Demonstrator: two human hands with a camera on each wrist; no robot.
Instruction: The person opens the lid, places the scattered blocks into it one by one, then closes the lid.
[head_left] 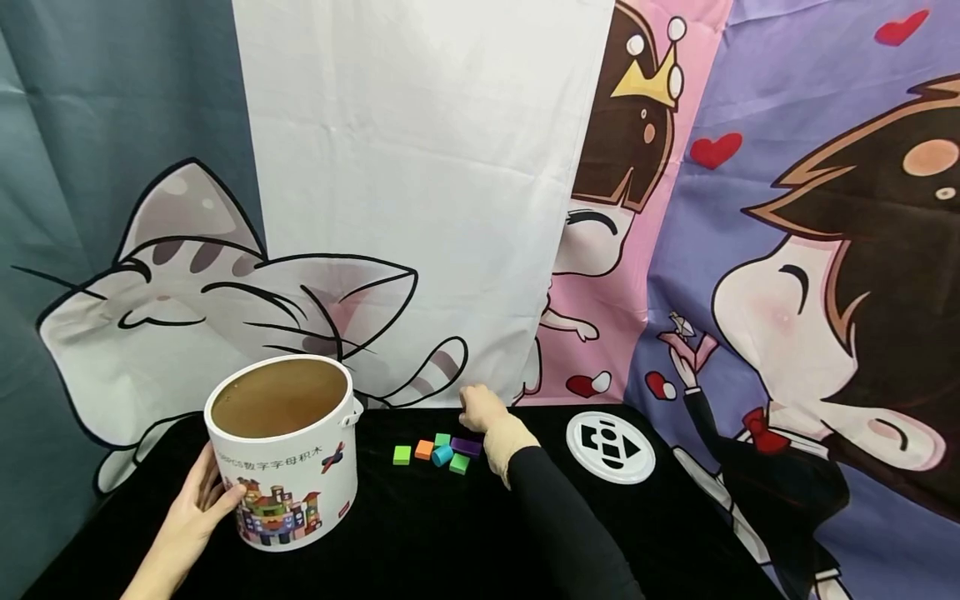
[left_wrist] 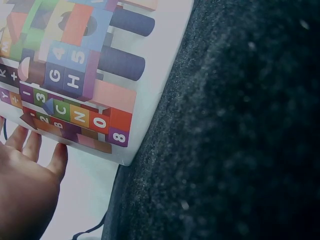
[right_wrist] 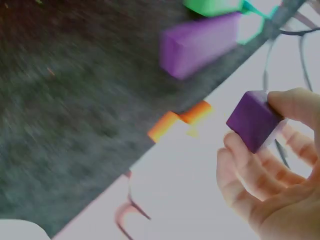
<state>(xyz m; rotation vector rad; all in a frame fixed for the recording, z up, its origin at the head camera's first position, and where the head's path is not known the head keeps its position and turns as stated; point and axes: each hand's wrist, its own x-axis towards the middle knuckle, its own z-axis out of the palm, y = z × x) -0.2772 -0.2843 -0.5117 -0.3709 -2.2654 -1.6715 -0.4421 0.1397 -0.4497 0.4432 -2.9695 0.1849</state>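
A white bucket (head_left: pixel 288 492) with printed block pictures stands on the left of the black cloth. My left hand (head_left: pixel 183 521) rests against its lower left side, thumb toward the front. In the left wrist view, fingertips of the left hand (left_wrist: pixel 30 175) touch the printed wall. Over at the far edge, my right hand (head_left: pixel 487 417) pinches a purple block (right_wrist: pixel 254 120) between thumb and fingers; the head view hides this block. Beside that hand lie a longer purple block (head_left: pixel 467 448), a blue cylinder (head_left: pixel 442 455), an orange block (head_left: pixel 424 450) and several green blocks (head_left: pixel 402 455).
A round white lid (head_left: pixel 611 447) with shaped cutouts lies to the right of the right arm. Black cloth (head_left: pixel 420 533) covers the table. Cartoon-printed curtains (head_left: pixel 435 167) hang right behind the far edge.
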